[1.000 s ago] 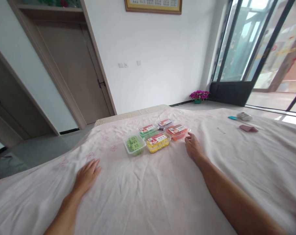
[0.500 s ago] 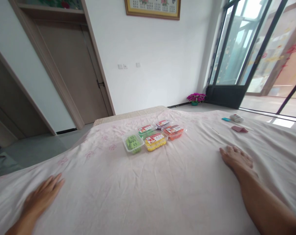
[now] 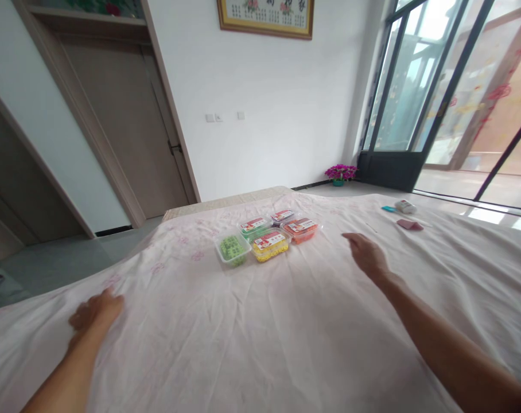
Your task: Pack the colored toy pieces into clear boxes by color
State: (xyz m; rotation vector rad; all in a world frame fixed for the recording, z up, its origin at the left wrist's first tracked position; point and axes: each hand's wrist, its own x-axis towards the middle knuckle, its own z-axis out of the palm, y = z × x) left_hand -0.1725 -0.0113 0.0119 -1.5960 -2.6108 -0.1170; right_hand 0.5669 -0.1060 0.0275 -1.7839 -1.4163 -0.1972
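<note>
My left hand [image 3: 97,310] is just above or on the pale sheet [image 3: 191,344] at the left, its fingers bent and blurred, with no object near it. My right hand [image 3: 366,252] reaches in from the right with fingers stretched toward the tubs and nothing visible in it. Nearest to it is a clear lidded tub of orange-red pieces [image 3: 301,230], and a gap separates the two. Beside that tub are lidded tubs of yellow pieces [image 3: 270,246], green pieces [image 3: 252,226] and dark purple pieces [image 3: 283,216]. An uncovered tub of light green pieces [image 3: 233,250] stands at the left.
On the sheet's right side lie a folded pink cloth [image 3: 409,225], a small white packet [image 3: 405,206] and a flat blue item [image 3: 388,209]. Beyond the sheet are a brown door [image 3: 123,126], a pot of purple flowers [image 3: 340,172] and a glass door [image 3: 409,92].
My right hand has lifted from the sheet and moved left toward the tubs. My left hand has shifted slightly right, its flat fingers now bent. The view has turned slightly; the tubs remain in place.
</note>
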